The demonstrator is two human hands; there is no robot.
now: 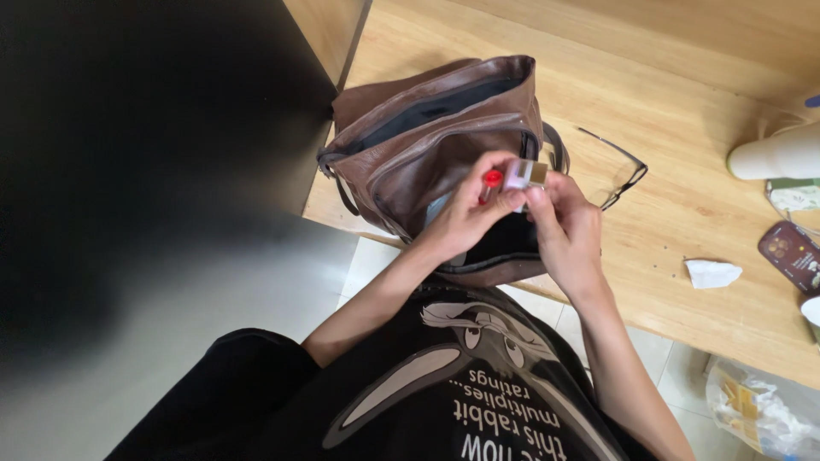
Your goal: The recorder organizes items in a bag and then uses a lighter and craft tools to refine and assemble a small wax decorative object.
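Observation:
A brown leather bag (427, 137) stands open at the near edge of a wooden table (683, 128). Just in front of the bag's pockets, both my hands meet. My left hand (465, 218) pinches a small red-tipped lipstick (493, 178) between thumb and fingers. My right hand (568, 230) grips the lilac and gold cap or case (525, 174) of the same lipstick. The two pieces touch or nearly touch; I cannot tell if they are joined.
Dark-framed glasses (622, 171) lie right of the bag. A crumpled white tissue (711, 273), a white bottle lying on its side (781, 155) and a dark red phone (790, 252) lie at the right. A plastic bag (760, 410) sits on the tiled floor. A dark cabinet (154, 128) fills the left.

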